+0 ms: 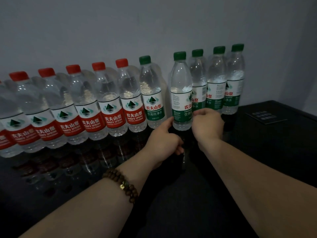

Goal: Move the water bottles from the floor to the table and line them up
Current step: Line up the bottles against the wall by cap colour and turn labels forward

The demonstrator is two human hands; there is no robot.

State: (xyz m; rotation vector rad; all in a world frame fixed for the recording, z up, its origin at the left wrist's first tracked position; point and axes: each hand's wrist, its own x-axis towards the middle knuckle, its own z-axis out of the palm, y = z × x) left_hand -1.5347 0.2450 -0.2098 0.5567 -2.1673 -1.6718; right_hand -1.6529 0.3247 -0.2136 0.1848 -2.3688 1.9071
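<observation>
Grey wall (154, 23) behind, dark glossy tabletop (257, 152) below. Far L of the grips, red-cap bottles (109, 100) stand upright in a row along the wall, side by side. Next comes a lone green-cap bottle (152, 93), just L of the L grip and clear of it.

L forearm comes in from bottom L, beaded bracelet (123, 184) at the wrist, L hand (163, 138) low over the tabletop. Its grip is closed on nothing: fingers curled into the palm, only the thumb stretched fwd, tip touching the lower L side of the middle bottle (181, 86).

That bottle, green cap, stands upright on the tabletop between the two grips.

R forearm comes in from bottom R, R hand (207, 124) knuckles up. Its grip is closed on the middle bottle, fingers curled against its R side at the label; thumb hidden.

Just R of and behind the R grip, three more green-cap bottles (216, 83) stand close together. Further R lies a black card (265, 115).
</observation>
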